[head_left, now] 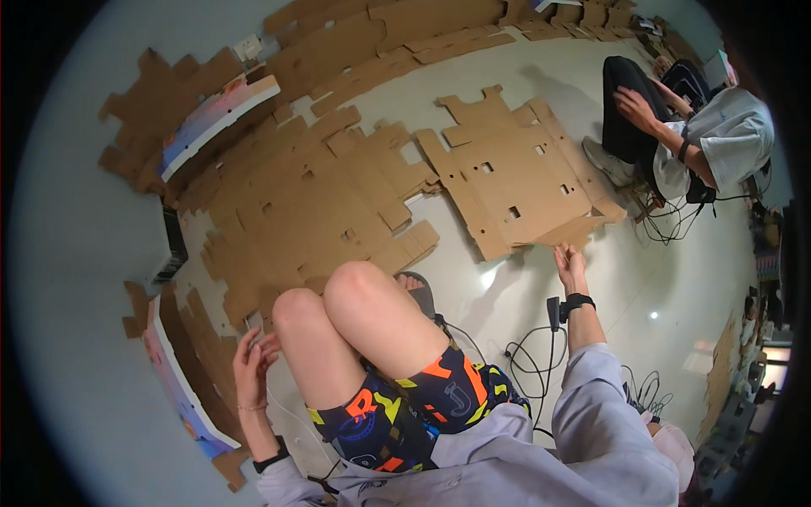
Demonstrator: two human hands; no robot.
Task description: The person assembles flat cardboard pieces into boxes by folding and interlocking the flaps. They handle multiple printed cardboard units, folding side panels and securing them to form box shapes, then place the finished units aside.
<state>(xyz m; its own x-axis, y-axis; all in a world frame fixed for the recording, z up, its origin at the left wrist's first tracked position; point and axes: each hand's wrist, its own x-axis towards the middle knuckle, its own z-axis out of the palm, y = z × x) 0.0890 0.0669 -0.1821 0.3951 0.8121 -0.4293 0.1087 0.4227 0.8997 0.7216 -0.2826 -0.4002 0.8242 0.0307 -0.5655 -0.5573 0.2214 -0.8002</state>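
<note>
1. Flattened cardboard sheets (321,203) cover the floor (676,279) ahead.
2. One die-cut sheet (524,182) lies apart, front right.
3. Another person (718,139) sits beyond it.
4. Right hand (571,266) pinches that sheet's near edge, fingers closed on it.
5. Left hand (253,359), loosely curled by the left knee, holds a thin white cable (283,406).

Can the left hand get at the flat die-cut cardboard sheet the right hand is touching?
Probably not: the left hand sits low beside the raised knees, which lie between it and the cardboard sheet at the right hand.
</note>
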